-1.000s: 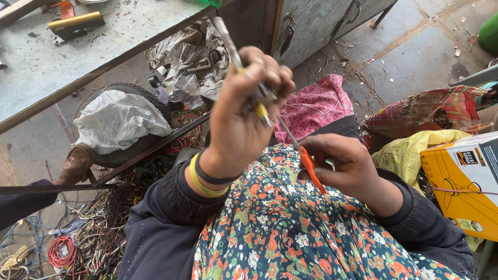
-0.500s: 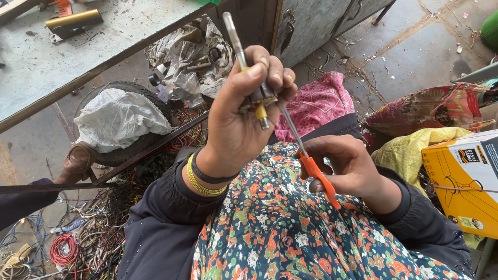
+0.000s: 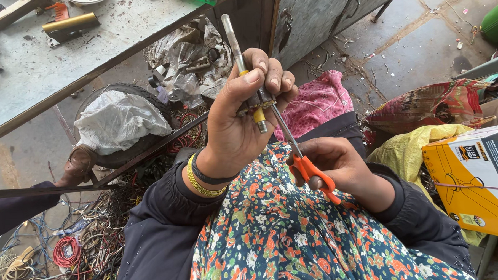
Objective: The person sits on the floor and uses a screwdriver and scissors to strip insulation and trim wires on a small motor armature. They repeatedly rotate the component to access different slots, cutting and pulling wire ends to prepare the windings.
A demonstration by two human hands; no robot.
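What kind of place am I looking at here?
Likely an informal repair or scrap-salvage workshop: a worn metal workbench with tools on it, tangled wires heaped on the concrete floor, and the right hand working orange-handled scissors on a cable.

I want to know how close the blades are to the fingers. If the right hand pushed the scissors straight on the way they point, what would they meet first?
The right hand aims the orange-handled scissors up-left; their blades already reach the cylindrical part pinched in the left hand. They would likely meet that part first, then the fingers, though depth is unclear.
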